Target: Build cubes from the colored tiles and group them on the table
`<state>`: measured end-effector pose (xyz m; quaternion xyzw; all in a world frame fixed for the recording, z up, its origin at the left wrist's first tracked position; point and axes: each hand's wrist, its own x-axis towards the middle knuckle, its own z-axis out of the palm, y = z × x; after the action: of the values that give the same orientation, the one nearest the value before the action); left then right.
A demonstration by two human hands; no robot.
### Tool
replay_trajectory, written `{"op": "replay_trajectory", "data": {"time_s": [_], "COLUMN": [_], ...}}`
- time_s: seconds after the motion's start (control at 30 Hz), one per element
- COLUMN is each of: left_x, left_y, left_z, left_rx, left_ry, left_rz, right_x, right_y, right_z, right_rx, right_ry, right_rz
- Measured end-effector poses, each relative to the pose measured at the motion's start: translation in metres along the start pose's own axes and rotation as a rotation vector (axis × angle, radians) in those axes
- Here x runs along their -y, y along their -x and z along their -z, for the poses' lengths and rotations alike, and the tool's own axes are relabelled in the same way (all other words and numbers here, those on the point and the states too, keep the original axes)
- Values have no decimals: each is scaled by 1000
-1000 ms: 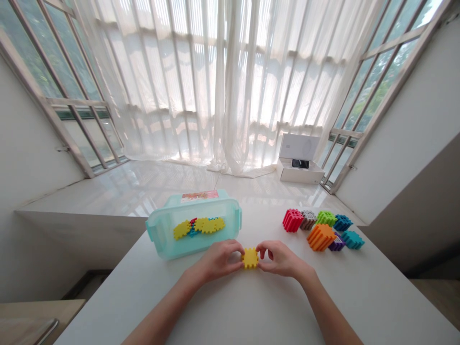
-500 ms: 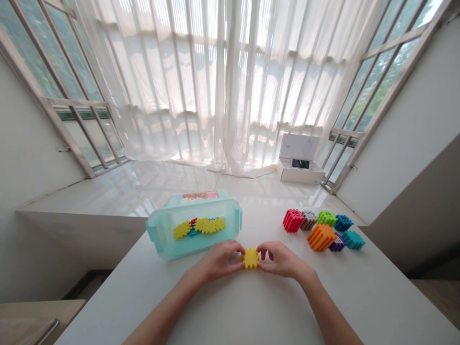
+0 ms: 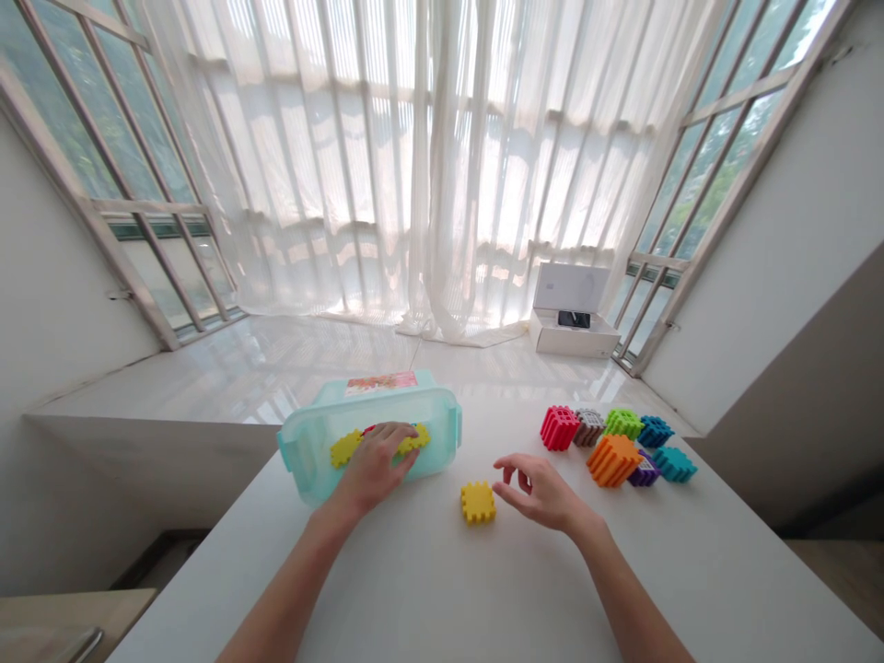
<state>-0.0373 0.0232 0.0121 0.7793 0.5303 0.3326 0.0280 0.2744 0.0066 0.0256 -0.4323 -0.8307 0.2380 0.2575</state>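
Over the tilted pale teal plastic bin (image 3: 318,485), my left hand (image 3: 378,462) reaches in among yellow toothed building tiles (image 3: 344,449), with a bit of red showing behind it. Its fingers are bent over the tiles; their tips are partly hidden, so a grip cannot be made out. Flat on the white table lies a small stack of yellow toothed tiles (image 3: 478,503). Just right of that stack, my right hand (image 3: 535,490) hovers with fingers curved and apart, holding nothing.
At the right stand several stacks of toothed tiles, among them red (image 3: 559,428), orange (image 3: 613,460) and teal (image 3: 675,464). A white box (image 3: 575,339) with a phone in it sits on the sill (image 3: 476,364) before the curtain.
My left hand has let go of the yellow tiles and moved left into the bin. My right hand has drawn slightly away from them, its fingers off the edge.
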Motion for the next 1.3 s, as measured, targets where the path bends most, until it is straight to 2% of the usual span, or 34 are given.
{"op": "replay_trajectory", "data": {"time_s": [0.07,0.13,0.23,0.47,0.57,0.67,0.9,1.03,1.3], "left_x": [13,21,25,21,14,-1,-49,-56,-63], "left_y": [0,0,2,0,0,3,13,15,17], "left_z": [1,0,0,5,12,14,-10,-20,-20], "left_rx": [3,64,135,66,11,-10,34,67,68], "left_ry": [-114,-181,-218,-210,-124,19,206,215,168], "left_rz": [66,110,106,77,73,2,-213,-245,-292], "right_x": [-2,-4,-7,-10,-9,-6,2,2,3], "right_y": [-1,-2,-2,-3,-4,-3,-1,-1,1], "right_z": [-4,-7,-11,-12,-12,-13,-19,-20,-22], "right_rx": [-13,-19,-27,-63,-84,-96,-22,-22,-17], "right_ry": [9,16,25,53,51,20,-119,-119,-57], "right_rz": [5,11,15,21,36,50,102,112,142]}}
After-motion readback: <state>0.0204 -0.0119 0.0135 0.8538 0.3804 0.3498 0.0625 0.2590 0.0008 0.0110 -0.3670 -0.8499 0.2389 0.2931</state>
